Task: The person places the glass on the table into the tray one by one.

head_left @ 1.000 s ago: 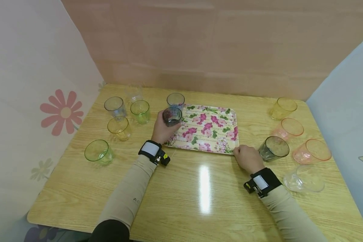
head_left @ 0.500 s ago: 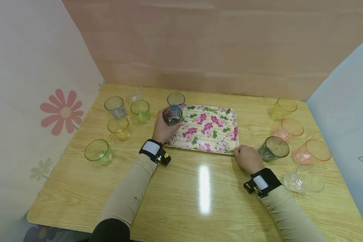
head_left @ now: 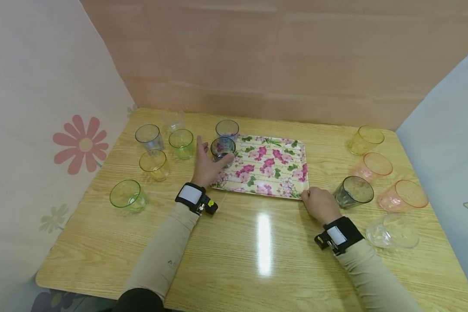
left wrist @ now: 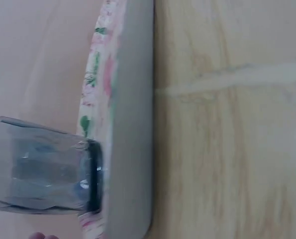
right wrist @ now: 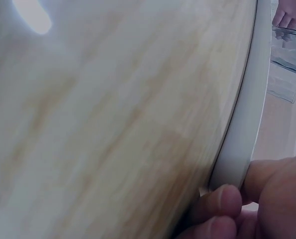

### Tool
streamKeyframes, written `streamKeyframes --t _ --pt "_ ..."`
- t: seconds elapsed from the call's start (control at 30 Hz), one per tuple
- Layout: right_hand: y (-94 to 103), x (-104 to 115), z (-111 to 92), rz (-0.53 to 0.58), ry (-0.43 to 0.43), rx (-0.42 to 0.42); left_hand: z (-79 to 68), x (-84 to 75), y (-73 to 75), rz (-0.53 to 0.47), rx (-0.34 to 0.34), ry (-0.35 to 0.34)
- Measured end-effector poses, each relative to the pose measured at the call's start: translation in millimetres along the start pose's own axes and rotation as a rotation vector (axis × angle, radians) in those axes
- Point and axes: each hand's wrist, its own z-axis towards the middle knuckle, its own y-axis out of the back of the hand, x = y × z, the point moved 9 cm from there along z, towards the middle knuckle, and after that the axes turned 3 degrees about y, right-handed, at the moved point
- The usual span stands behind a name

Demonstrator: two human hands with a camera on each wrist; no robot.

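A floral tray (head_left: 271, 162) lies on the wooden table, a dark grey glass (head_left: 223, 149) upright at its left end and a bluish glass (head_left: 227, 130) just behind. My left hand (head_left: 206, 169) is beside the grey glass, its fingers extended and off the glass on the left; the thumb overlaps the glass's near side in the head view. In the left wrist view the glass (left wrist: 48, 169) stands on the tray with fingertips (left wrist: 41, 236) below it at the frame edge. At the tray's front right corner, my right hand (head_left: 323, 204) pinches the rim, thumb and fingers meeting at its grey edge (right wrist: 242, 119).
On the left stand two green glasses (head_left: 181, 145) (head_left: 128, 197), a yellow glass (head_left: 154, 165), a blue glass (head_left: 149, 138) and a clear one (head_left: 174, 121). Right of the tray are another dark glass (head_left: 352, 193), a yellow glass (head_left: 365, 141), pink glasses (head_left: 401, 196) and a clear glass (head_left: 391, 232) lying tipped.
My left hand has let go of the grey glass, its fingers straightening and drawing back to the left. The glass stays at the tray's left end; my right hand has not moved.
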Motion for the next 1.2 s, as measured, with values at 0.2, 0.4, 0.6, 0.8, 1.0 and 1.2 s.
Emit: streamKeyframes --t 0.2,0.4,0.6,0.8,1.0,1.2 --pt "0.6 0.9 -0.4 0.006 -0.001 0.006 -21.0 -22.3 19.2 -0.088 -0.086 -0.082" --pt "-0.7 0.4 -0.2 0.005 -0.01 0.011 -57.1 -62.2 38.9 -0.169 -0.046 -0.314" --pt "-0.7 0.6 0.2 0.004 -0.007 0.012 -92.8 -86.2 79.4 -0.242 -0.116 -0.514" --pt "-2.2 -0.6 0.0 0.005 -0.015 0.024 -115.2 -72.0 123.3 -0.361 -0.263 -0.59" --pt "-2.1 -1.5 0.0 0.005 -0.016 0.014 -138.4 -61.9 169.5 -0.337 -0.48 -0.632" --pt "-1.8 -2.0 0.1 -0.001 -0.011 0.009 -151.1 -35.0 208.7 -0.082 -0.614 -0.431"
